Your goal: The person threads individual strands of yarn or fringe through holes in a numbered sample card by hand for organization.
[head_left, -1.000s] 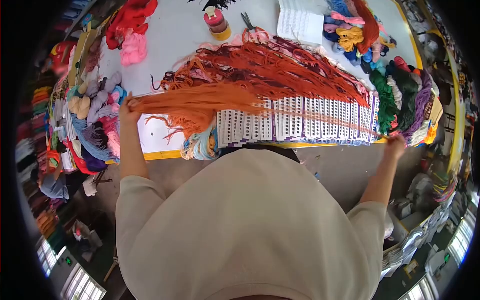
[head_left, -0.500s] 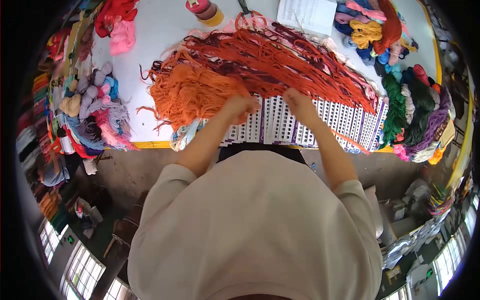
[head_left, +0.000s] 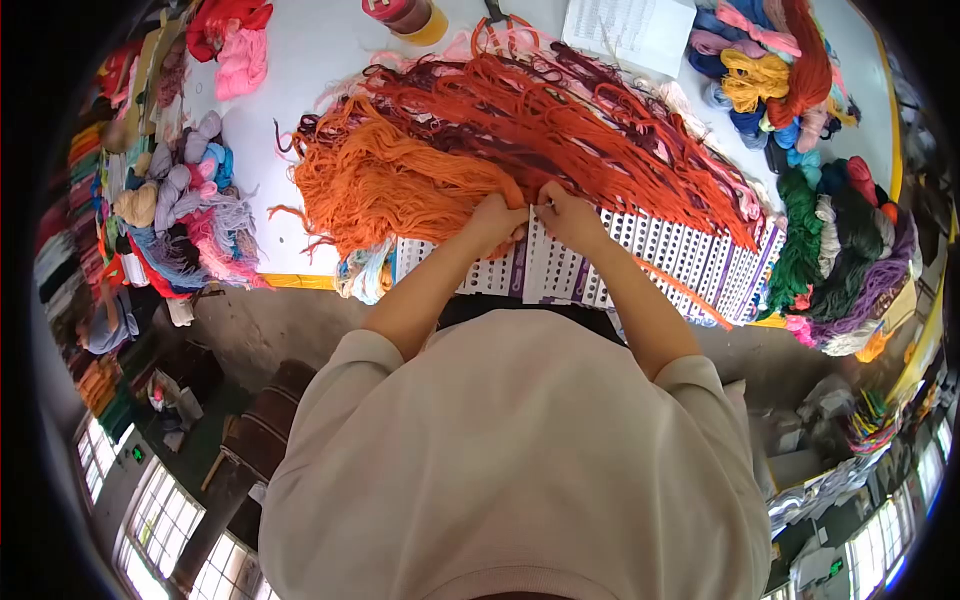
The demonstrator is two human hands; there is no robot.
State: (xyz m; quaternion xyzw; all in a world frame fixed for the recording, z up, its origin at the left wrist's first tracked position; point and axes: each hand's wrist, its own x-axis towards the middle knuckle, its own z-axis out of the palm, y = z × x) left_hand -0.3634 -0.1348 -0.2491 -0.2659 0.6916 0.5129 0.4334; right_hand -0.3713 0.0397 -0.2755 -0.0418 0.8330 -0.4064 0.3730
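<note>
My left hand (head_left: 494, 224) is closed on the right end of a thick bundle of orange yarn (head_left: 385, 185), some of which hangs below the fingers. Close beside it, my right hand (head_left: 569, 218) is pinched at the top of the white cards with rows of holes (head_left: 640, 240). Whatever lies between its fingertips is too small to make out. Red yarn strands (head_left: 560, 125), mixed with dark maroon and pink ones, spread over the upper ends of the cards. A single orange strand (head_left: 682, 291) trails across the cards to the right of my right forearm.
Scissors with orange handles (head_left: 505, 35) lie behind the yarn, near a round container (head_left: 410, 20) and a printed sheet (head_left: 630, 35). Coloured skeins are heaped at left (head_left: 190, 200), at back right (head_left: 755, 75) and at right (head_left: 840, 245). The table's yellow edge (head_left: 300, 282) runs before me.
My right hand has moved left and my left hand slightly right, so their fingertips now nearly meet. The orange bundle's right end has shifted right with my left hand. The view has tilted slightly.
</note>
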